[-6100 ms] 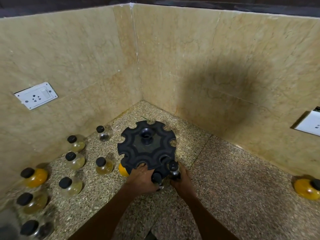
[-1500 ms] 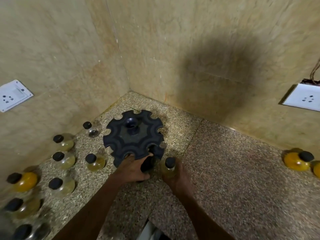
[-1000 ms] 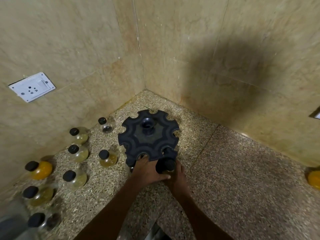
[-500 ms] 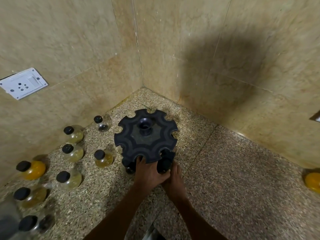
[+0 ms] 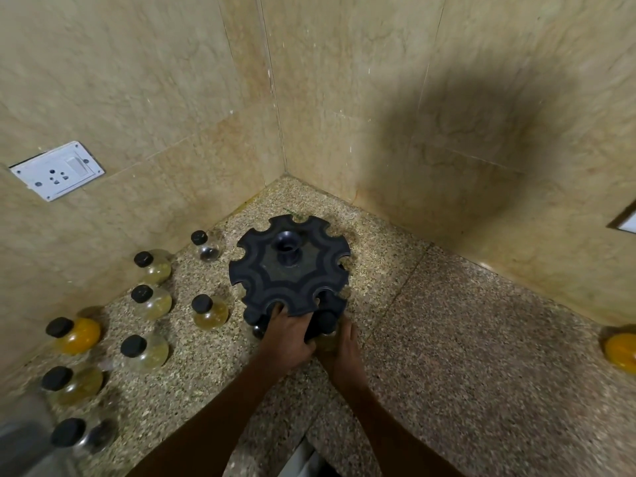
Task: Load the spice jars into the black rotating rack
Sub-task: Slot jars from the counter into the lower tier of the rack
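Note:
The black rotating rack (image 5: 290, 266) stands in the corner of the granite counter, its notched top disc facing up. My left hand (image 5: 287, 337) grips the rack's near edge, fingers hooked into a notch. My right hand (image 5: 339, 346) is wrapped around a black-capped spice jar (image 5: 326, 327) pressed against the lower tier under the disc's near right notch. Another dark cap (image 5: 256, 327) shows under the disc, left of my left hand. Several loose jars stand to the left, the nearest one (image 5: 210, 309) pale yellow.
Marble walls close the corner behind the rack. A white socket (image 5: 56, 170) sits on the left wall. An orange jar (image 5: 621, 349) rests at the far right by the wall. More black-capped jars (image 5: 74, 333) line the left wall. The counter edge lies below my forearms.
My right hand has brought the jar from beside the rack in under the top disc. My left hand has stayed on the rack's near edge. The camera view shifted slightly.

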